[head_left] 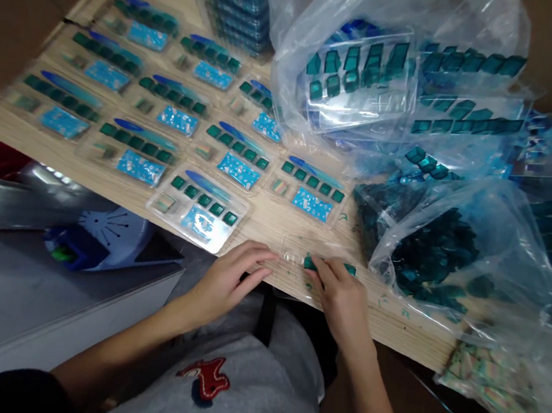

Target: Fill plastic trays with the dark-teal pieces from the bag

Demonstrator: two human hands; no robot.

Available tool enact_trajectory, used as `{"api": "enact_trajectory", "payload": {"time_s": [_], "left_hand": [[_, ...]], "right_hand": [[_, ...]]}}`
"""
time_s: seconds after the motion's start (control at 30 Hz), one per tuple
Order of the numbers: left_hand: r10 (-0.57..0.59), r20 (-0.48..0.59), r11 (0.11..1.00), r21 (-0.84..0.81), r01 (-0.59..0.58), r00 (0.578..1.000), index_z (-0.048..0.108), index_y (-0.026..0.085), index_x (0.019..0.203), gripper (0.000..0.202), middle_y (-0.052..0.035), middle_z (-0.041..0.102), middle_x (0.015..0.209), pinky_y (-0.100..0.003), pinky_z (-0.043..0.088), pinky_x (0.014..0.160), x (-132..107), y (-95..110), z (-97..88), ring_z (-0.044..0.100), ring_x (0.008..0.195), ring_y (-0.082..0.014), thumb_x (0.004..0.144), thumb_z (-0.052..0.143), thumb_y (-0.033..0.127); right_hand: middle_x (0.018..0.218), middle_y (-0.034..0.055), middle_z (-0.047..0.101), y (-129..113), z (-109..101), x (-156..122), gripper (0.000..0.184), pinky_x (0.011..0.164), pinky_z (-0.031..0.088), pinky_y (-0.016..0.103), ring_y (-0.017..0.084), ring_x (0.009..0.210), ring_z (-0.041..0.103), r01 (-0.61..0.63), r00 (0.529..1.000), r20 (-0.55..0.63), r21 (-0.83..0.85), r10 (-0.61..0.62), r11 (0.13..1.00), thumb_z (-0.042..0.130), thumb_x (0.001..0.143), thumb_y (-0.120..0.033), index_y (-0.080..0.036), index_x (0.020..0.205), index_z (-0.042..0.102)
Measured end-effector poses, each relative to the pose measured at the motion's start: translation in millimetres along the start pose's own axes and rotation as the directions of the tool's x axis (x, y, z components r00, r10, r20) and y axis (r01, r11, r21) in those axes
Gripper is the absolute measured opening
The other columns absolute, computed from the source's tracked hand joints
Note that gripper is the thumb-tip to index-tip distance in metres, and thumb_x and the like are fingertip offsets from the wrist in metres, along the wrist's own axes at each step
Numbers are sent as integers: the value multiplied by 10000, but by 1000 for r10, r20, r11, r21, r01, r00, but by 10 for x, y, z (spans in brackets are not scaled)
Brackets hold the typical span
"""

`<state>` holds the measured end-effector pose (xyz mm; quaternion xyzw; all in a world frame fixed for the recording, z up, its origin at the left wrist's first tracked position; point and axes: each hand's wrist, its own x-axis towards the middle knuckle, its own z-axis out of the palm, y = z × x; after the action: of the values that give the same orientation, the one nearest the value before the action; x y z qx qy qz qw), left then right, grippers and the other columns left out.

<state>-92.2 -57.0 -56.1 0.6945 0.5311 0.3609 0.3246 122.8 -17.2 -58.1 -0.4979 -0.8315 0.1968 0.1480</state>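
A clear plastic tray (300, 256) lies at the near edge of the wooden table (274, 219), with a couple of small green blocks (310, 263) in it. My left hand (229, 277) rests on the table edge, fingers curled against the tray's left end. My right hand (338, 292) pinches a green block at the tray. Several filled trays (197, 208) with green blocks, a blue stick and a blue patterned card lie in rows to the left.
Clear plastic bags of loose green blocks (429, 249) and of empty trays (363, 78) crowd the right side. A bag of pale pieces (489, 380) sits at the front right. A stack of trays (238, 5) stands at the back. A blue and white device (100, 234) lies below the table's left edge.
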Motion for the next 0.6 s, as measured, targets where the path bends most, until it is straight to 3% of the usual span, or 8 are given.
{"api": "enact_trajectory", "payload": {"time_s": [0.1, 0.23, 0.33, 0.37, 0.43, 0.5, 0.53, 0.6], "left_hand": [[11, 24, 998, 57, -13, 1000, 603, 181, 1069, 173, -63, 649, 1020, -316, 524, 857, 22, -32, 2, 624, 979, -165, 930, 504, 153], [20, 33, 998, 58, -21, 999, 617, 174, 1051, 170, -67, 653, 1005, -319, 527, 841, 56, 11, 38, 628, 965, -171, 938, 491, 165], [42, 31, 999, 33, -43, 999, 607, 174, 1066, 182, -68, 646, 1001, -313, 526, 842, 98, 75, 51, 622, 971, -168, 942, 475, 148], [53, 28, 998, 14, -54, 998, 600, 175, 1073, 186, -67, 642, 1003, -307, 524, 847, 115, 103, 52, 619, 975, -164, 942, 471, 140], [73, 19, 997, -25, -73, 997, 587, 184, 1088, 189, -69, 630, 1030, -307, 515, 880, 154, 170, 52, 605, 1008, -162, 939, 481, 138], [90, 26, 995, -42, -89, 996, 575, 199, 1112, 198, -77, 604, 1095, -322, 500, 927, 197, 244, 48, 577, 1072, -174, 929, 513, 159], [102, 36, 994, -41, -100, 994, 569, 204, 1126, 208, -84, 585, 1133, -335, 491, 948, 218, 281, 44, 557, 1107, -183, 924, 528, 174], [122, 70, 992, -34, -120, 990, 557, 213, 1152, 235, -95, 548, 1201, -359, 475, 978, 258, 349, 27, 515, 1170, -201, 918, 548, 198]], "right_hand": [[767, 64, 658, -11, 21, 115, 244, 543, 412, 260, 168, 602, 600, 36, 994, 108, -62, -29, 997, 483, 960, -256, -191, 893, 708], [769, 65, 644, -50, 15, 128, 253, 563, 415, 266, 171, 622, 591, 25, 995, 101, -29, -22, 999, 477, 965, -287, -171, 947, 701], [750, 23, 597, -73, -40, 71, 341, 605, 458, 270, 162, 654, 584, -92, 995, 52, 294, 80, 951, 517, 939, -399, -173, 1166, 634], [761, 10, 581, -92, -67, 49, 403, 609, 469, 273, 152, 648, 574, -146, 989, 68, 483, 129, 864, 525, 927, -430, -190, 1245, 586], [834, 11, 580, -150, -126, 12, 479, 593, 477, 279, 135, 633, 552, -242, 970, 174, 793, 173, 560, 509, 921, -447, -244, 1354, 493], [926, 38, 597, -229, -181, -14, 497, 584, 482, 288, 137, 647, 553, -308, 951, 280, 903, 133, 301, 461, 922, -405, -279, 1403, 437], [952, 50, 606, -268, -205, -24, 507, 593, 488, 296, 145, 665, 558, -326, 944, 307, 920, 117, 216, 447, 913, -379, -282, 1410, 430], [964, 59, 622, -334, -241, -41, 535, 620, 498, 310, 163, 710, 570, -329, 942, 317, 935, 108, 129, 430, 890, -356, -283, 1421, 423]]}}
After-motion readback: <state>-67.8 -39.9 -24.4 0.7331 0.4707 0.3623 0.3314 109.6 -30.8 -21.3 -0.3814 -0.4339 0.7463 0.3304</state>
